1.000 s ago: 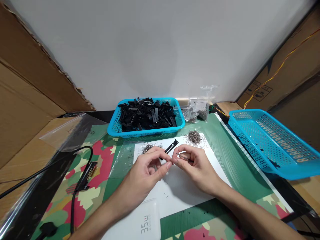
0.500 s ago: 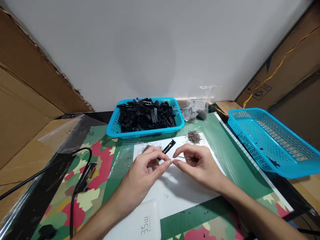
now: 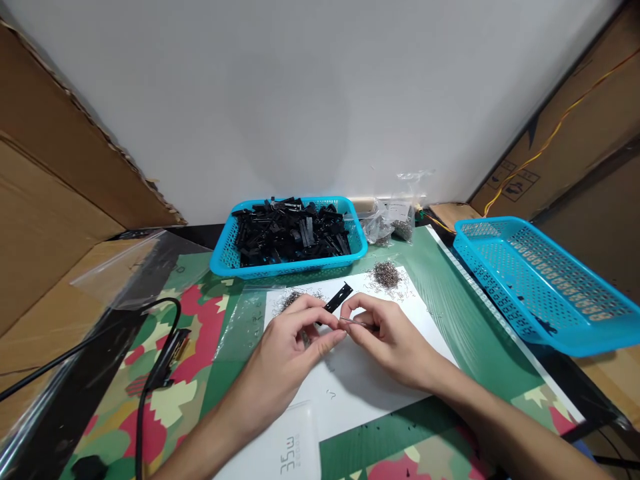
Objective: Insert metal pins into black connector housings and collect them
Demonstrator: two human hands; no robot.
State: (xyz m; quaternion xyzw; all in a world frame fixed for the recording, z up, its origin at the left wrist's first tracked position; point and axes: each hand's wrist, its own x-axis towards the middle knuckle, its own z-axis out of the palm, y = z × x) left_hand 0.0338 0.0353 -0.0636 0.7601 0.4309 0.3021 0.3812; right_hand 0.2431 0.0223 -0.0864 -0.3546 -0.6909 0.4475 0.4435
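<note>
My left hand (image 3: 295, 340) is closed, its fingers round a slotted black strip (image 3: 339, 298) whose far end sticks out beyond the fingers toward the upper right. In my right hand (image 3: 387, 337), thumb and forefinger pinch a thin metal tool (image 3: 357, 323), its tip close to the left fingertips. The fingertips of both hands nearly meet, and whatever small part lies between them is hidden. Underneath is a white sheet (image 3: 357, 413). Small metal bits form one pile (image 3: 386, 274) beyond the right hand and another pile (image 3: 291, 300) partly behind the left.
A blue basket (image 3: 220, 257) full of black parts stands at the back. On the right another blue basket (image 3: 565, 340) holds a few black pieces. Bags of metal bits (image 3: 401, 223) lean by the wall. A white power bank (image 3: 295, 447) and black cable (image 3: 143, 400) lie nearer.
My right hand has shifted slightly left and its thumb and forefinger have closed together on the thin tool. The left hand and the strip stay almost where they were.
</note>
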